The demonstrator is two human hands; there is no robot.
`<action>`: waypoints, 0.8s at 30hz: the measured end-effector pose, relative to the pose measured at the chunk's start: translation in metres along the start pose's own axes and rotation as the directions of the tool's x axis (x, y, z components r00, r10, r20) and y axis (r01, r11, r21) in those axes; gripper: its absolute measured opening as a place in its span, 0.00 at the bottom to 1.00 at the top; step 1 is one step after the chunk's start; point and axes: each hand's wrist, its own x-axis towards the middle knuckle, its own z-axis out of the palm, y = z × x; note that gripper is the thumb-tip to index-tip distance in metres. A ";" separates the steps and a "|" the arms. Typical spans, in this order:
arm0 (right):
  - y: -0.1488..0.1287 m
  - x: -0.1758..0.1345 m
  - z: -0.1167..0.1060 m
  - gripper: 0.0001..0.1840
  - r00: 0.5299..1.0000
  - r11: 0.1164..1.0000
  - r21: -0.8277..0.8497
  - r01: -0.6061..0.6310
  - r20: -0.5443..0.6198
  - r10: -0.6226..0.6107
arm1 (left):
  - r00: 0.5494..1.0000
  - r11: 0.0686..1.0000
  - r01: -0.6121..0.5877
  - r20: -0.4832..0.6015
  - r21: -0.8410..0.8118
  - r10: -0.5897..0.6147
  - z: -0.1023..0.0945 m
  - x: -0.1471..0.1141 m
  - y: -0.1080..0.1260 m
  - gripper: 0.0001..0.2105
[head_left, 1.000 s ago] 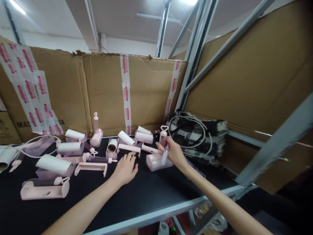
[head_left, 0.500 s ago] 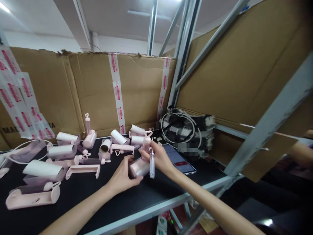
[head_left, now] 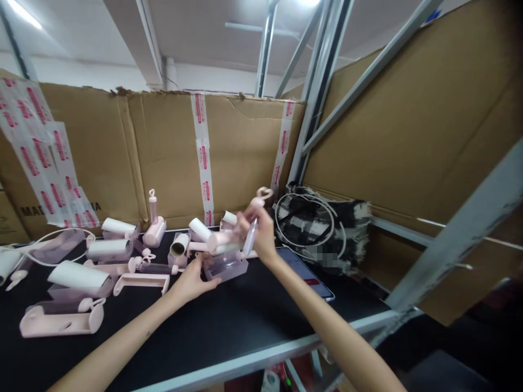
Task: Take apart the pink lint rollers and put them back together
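Note:
My right hand (head_left: pixel 265 231) is raised and closed around the post of a pink holder with a heart-shaped loop (head_left: pixel 265 193) on top. The holder's rounded body (head_left: pixel 220 241) is smeared by motion. In the same hand hangs a screwdriver with a clear handle (head_left: pixel 250 237). Below the holder, a translucent lilac case (head_left: pixel 229 268) sits on the black table, a white roll partly visible behind the pink body. My left hand (head_left: pixel 194 282) grips the left end of this case between thumb and fingers. Some right fingers are blurred.
Several white rolls in lilac cases (head_left: pixel 79 277) and pink brackets (head_left: pixel 143 282) lie to the left. A pink holder (head_left: pixel 154 231) stands behind them. At right are a phone (head_left: pixel 304 272) and checked cloth with a white cable (head_left: pixel 327 218). A metal rail (head_left: pixel 245 363) edges the table.
My right hand has lifted the pink holder up from where my left hand held its body, and the lilac case now shows beneath. My left hand moved slightly left. The view has shifted.

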 end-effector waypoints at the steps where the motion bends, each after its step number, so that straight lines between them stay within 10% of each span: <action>1: -0.004 0.008 -0.007 0.11 0.999 1.000 0.021 -0.004 -0.045 0.005 | 1.000 1.000 -0.005 -0.004 0.006 0.005 -0.001 0.000 0.000 0.23; 8: -0.022 -0.018 -0.049 0.12 0.994 0.928 0.359 -0.096 -0.013 0.107 | 0.978 0.987 -0.145 -0.143 0.064 0.152 -0.020 0.002 0.011 0.38; 12: -0.021 -0.066 -0.059 0.10 0.978 0.929 0.371 -0.008 0.197 -0.070 | 1.000 0.881 0.022 0.016 -0.472 -0.017 -0.029 0.000 0.038 0.23; 16: -0.020 -0.074 -0.074 0.14 0.762 0.968 0.224 0.110 0.607 -0.227 | 0.938 0.638 0.343 0.283 -0.689 -0.198 -0.035 -0.010 0.060 0.21; 18: -0.017 -0.064 -0.083 0.11 0.699 0.984 0.121 0.133 0.692 -0.180 | 0.937 0.650 0.347 0.220 -0.676 -0.272 -0.041 -0.014 0.062 0.21; 22: -0.015 -0.044 -0.080 0.13 0.839 0.951 0.306 -0.046 0.528 -0.129 | 0.963 0.827 0.268 0.168 -0.494 -0.212 -0.055 -0.019 0.059 0.23; 24: -0.021 -0.041 -0.065 0.18 0.803 0.864 0.466 -0.192 0.580 -0.135 | 0.973 0.919 0.220 0.139 -0.327 -0.183 -0.058 -0.020 0.057 0.24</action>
